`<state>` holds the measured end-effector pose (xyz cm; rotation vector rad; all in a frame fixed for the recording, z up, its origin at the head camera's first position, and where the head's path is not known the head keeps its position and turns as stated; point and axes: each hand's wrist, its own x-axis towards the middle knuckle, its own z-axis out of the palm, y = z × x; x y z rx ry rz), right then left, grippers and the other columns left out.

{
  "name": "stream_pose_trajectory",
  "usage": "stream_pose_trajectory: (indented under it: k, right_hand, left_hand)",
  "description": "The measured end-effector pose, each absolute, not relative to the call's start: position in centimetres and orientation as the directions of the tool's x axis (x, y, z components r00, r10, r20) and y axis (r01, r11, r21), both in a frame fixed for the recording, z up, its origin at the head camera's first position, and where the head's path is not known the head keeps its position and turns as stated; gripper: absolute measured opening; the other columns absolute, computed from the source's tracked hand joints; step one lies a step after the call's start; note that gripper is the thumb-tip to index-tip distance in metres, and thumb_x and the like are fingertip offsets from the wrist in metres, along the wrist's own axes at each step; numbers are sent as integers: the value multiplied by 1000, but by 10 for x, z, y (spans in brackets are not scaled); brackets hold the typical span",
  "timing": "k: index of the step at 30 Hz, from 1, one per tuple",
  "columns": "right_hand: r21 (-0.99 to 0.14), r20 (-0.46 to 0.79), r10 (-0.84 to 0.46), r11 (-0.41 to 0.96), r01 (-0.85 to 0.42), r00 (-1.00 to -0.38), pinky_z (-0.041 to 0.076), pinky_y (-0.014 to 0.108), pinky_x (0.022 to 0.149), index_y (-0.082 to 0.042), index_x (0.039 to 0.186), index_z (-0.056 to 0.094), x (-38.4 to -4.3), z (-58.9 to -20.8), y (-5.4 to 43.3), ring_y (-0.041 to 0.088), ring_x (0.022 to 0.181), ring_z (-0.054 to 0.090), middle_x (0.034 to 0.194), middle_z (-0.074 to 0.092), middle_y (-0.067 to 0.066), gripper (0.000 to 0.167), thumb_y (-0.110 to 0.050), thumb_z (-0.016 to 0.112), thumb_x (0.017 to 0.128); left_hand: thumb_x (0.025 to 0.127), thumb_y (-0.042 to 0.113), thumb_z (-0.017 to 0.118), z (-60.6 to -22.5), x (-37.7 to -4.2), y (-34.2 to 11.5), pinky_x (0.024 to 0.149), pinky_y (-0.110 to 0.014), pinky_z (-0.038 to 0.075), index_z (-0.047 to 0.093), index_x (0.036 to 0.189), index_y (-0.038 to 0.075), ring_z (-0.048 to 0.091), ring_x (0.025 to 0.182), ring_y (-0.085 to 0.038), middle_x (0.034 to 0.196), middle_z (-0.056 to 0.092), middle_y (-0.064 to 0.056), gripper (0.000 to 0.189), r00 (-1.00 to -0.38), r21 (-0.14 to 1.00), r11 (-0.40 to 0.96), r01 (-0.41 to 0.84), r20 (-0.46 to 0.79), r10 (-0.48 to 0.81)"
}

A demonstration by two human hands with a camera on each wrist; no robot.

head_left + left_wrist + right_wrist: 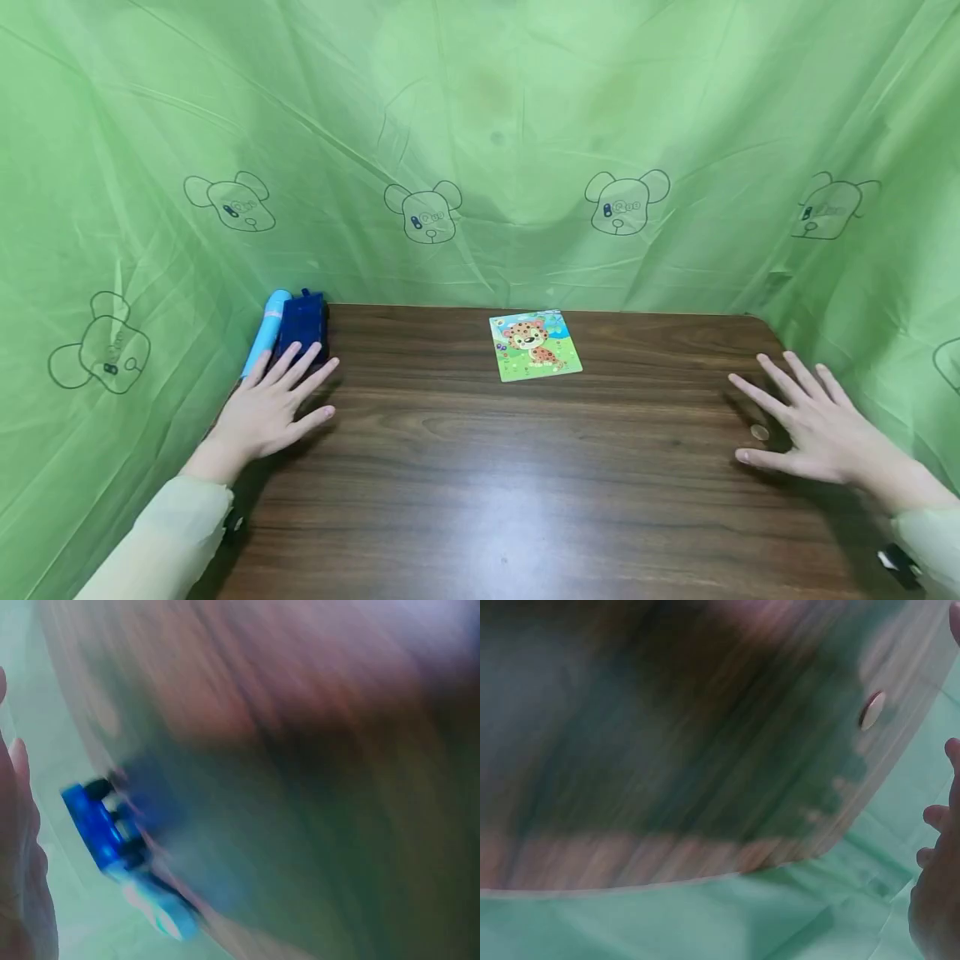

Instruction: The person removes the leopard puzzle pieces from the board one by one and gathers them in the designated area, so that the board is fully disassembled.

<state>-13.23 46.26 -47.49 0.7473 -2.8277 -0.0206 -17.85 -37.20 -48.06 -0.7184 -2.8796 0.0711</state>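
With its fingers spread and straight, my left hand is over the left side of the table, nearest to a dark blue boxy object. Black rounded parts show on that object in the left wrist view, but blur hides its kind. A light blue cylinder lies along its left side. My right hand, also spread, is over the right side beside a small round disc. Both hands hold nothing. Toward the back middle lies a square picture board with a spotted leopard cub on it.
The brown wood-grain table has a rounded back right corner. Green cloth printed with bear-head outlines hangs along the back and both sides, close to the table's edges. Dark straps show at both wrists.
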Motion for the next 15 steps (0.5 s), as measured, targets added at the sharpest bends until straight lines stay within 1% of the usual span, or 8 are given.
stream_pose_trajectory:
  k: [4, 8, 12, 15]
  right_hand:
    - [48, 199, -492, 869, -493, -847, -15, 60, 130, -32, 175, 29, -145, -470, 442, 43, 168, -3, 178, 22, 26, 118, -73, 84, 79]
    - [18, 175, -501, 863, -506, -848, -5, 70, 130, -29, 174, 31, -162, -466, 413, 49, 166, 2, 178, 22, 27, 113, -73, 81, 84]
    - [-68, 123, -495, 861, -505, -860, 7, 78, 125, -23, 173, 33, -179, -462, 374, 56, 163, 12, 177, 19, 30, 110, -71, 81, 87]
    - [-160, 76, -483, 857, -489, -872, 11, 80, 124, -16, 172, 34, -192, -458, 342, 59, 160, 16, 176, 18, 33, 107, -63, 83, 90]
  left_hand:
    - [105, 72, 53, -480, -189, -342, 132, -64, 9, 36, 173, 29, 20, 166, -41, 180, 29, -11, 83, -855, -116, 870, 479, 160, 493]
    - [104, 77, 48, -475, -204, -302, 133, -64, 9, 34, 174, 30, 19, 167, -39, 181, 27, -9, 86, -856, -137, 865, 482, 138, 499]
    - [104, 79, 46, -470, -217, -257, 133, -63, 6, 33, 174, 26, 18, 167, -37, 180, 29, -11, 89, -869, -113, 872, 477, 91, 487]
    - [104, 79, 43, -469, -226, -224, 134, -61, 3, 31, 175, 22, 15, 168, -35, 179, 29, -13, 92, -884, -83, 883, 462, 35, 466]
